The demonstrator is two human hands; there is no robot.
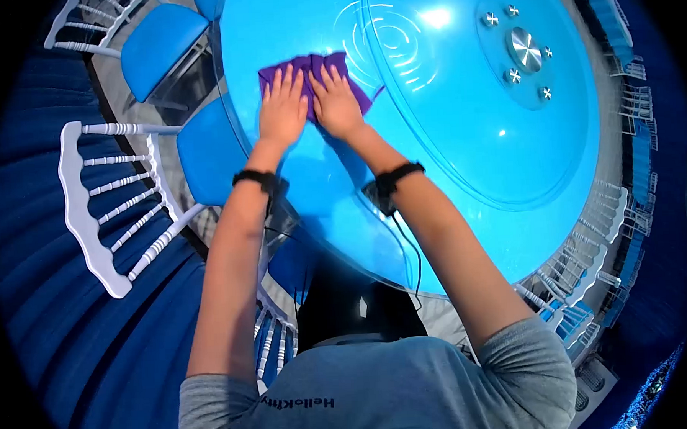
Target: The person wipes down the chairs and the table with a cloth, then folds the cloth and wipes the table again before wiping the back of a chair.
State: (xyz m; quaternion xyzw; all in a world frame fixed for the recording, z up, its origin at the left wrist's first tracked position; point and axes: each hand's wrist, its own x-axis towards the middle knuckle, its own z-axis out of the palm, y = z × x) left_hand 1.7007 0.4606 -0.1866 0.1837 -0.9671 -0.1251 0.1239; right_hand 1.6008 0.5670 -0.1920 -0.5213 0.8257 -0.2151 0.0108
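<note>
A purple cloth [312, 63] lies spread on the glossy blue round table [467, 240], near its left edge. My left hand [284, 110] rests flat on the cloth's left part, fingers stretched forward. Just beside it, my right hand [336, 103] presses flat on the right part, its fingers also extended. Both palms cover much of the cloth, and a corner of it sticks out to the right. Each wrist wears a black band, with a cable hanging from the right one.
A raised clear round turntable [504, 200] sits on the table, with a metal-knobbed centre [524, 49]. White spindle-backed chairs with blue seats [210, 155] stand close along the left edge. More chairs [591, 273] line the right. Dark blue draped fabric [46, 250] hangs at the left.
</note>
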